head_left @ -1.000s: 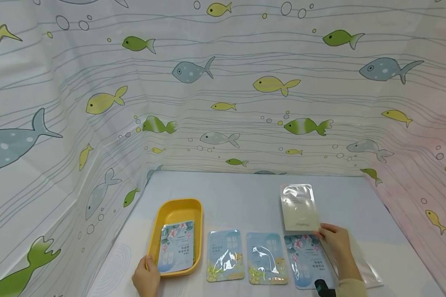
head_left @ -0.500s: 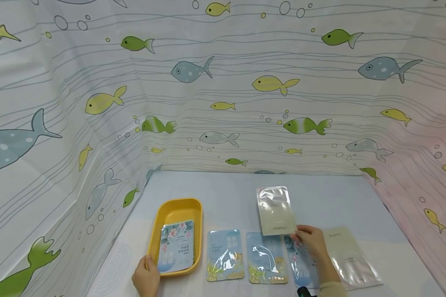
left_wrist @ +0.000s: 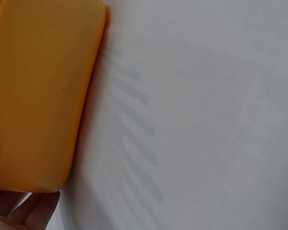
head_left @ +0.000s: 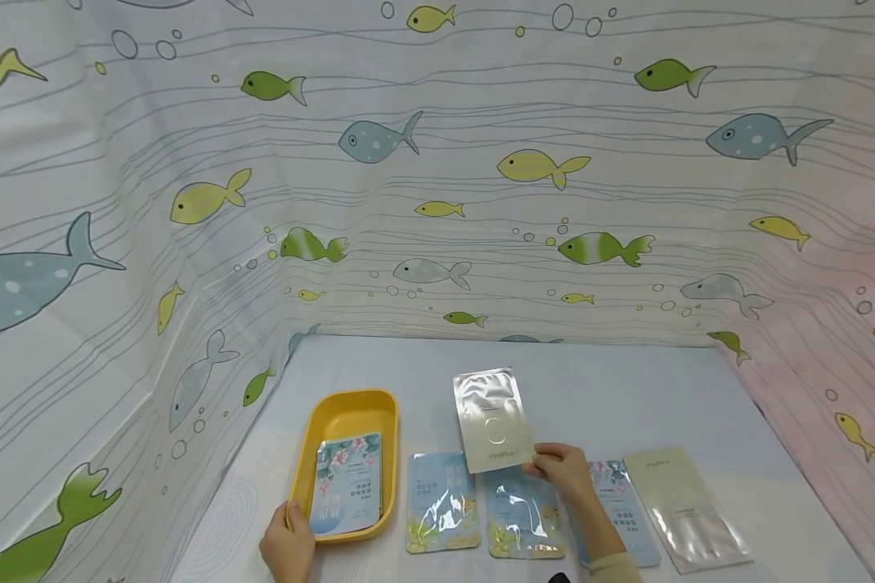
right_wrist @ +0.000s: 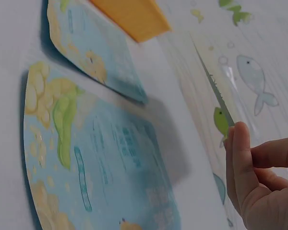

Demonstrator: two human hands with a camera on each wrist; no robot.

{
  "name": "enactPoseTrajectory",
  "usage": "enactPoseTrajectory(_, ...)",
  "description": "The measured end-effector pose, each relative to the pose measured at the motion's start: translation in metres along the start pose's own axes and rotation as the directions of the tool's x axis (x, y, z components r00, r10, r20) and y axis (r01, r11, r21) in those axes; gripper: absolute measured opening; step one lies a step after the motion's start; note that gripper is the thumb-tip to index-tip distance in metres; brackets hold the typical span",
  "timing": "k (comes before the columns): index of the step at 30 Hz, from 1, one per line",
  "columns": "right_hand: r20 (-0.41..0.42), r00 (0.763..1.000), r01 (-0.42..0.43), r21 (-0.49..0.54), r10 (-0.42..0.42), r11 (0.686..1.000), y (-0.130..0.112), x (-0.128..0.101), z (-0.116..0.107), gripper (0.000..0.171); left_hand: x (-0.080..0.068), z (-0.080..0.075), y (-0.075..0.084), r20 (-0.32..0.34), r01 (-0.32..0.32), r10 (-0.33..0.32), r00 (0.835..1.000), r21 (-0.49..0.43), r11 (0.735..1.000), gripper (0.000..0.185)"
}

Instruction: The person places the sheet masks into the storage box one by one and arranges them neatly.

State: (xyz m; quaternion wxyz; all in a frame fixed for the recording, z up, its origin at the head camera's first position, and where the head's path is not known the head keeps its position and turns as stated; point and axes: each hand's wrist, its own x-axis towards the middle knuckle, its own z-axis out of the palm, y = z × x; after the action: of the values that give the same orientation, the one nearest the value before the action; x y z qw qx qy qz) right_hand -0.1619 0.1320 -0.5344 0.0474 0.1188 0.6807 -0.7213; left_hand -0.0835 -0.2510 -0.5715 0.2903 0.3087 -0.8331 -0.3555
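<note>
**Silver packet held up over the row of packets**

The right hand (head_left: pixel 563 471) pinches a silver packet (head_left: pixel 492 419) by its lower right corner, fingers and thumb clamped on the edge, holding it upright above the table (head_left: pixel 627 389). It hangs over the gap between the two blue packets with yellow flowers (head_left: pixel 442 502) (head_left: pixel 522 508) that lie side by side near the front edge. In the right wrist view the packet shows edge-on, a thin serrated line against the fingertips (right_wrist: pixel 240 143).

The left hand (head_left: pixel 288 544) holds the front left corner of the yellow tray (head_left: pixel 350 409), fingers curled around its rim. A blue floral packet (head_left: pixel 346 484) lies inside the tray.

Right of the wrist, a blue packet (head_left: pixel 622 504) lies partly hidden by the forearm, and a pale cream packet (head_left: pixel 685 508) lies just beside it, towards the right edge. A fish-patterned curtain (head_left: pixel 437 162) walls in the table.
</note>
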Motion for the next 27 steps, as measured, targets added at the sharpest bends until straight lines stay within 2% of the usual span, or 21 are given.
enactPoseTrajectory(7, 0.123, 0.992, 0.005, 0.042, -0.011, 0.999, -0.003, -0.005, 0.034, 0.029, 0.000, 0.000, 0.000, 0.006, 0.013, -0.013, 1.000, 0.007, 1.000, 0.030)
enactPoseTrajectory(14, 0.242, 0.970, 0.013, 0.062, -0.028, 0.998, -0.005, -0.010, 0.065, 0.031, 0.001, 0.002, -0.001, 0.003, 0.020, -0.020, 1.000, 0.009, 1.000, 0.030)
enactPoseTrajectory(20, 0.292, 0.955, 0.031, 0.072, -0.051, 0.997, -0.005, -0.017, 0.089, 0.029, 0.000, 0.003, -0.001, 0.012, 0.028, -0.028, 1.000, 0.006, 1.000, 0.031)
enactPoseTrajectory(27, 0.311, 0.949, 0.037, 0.066, -0.055, 0.997, -0.025, -0.035, 0.114, 0.026, 0.000, 0.003, -0.002, -0.004, 0.003, -0.003, 1.000, 0.000, 1.000, 0.030)
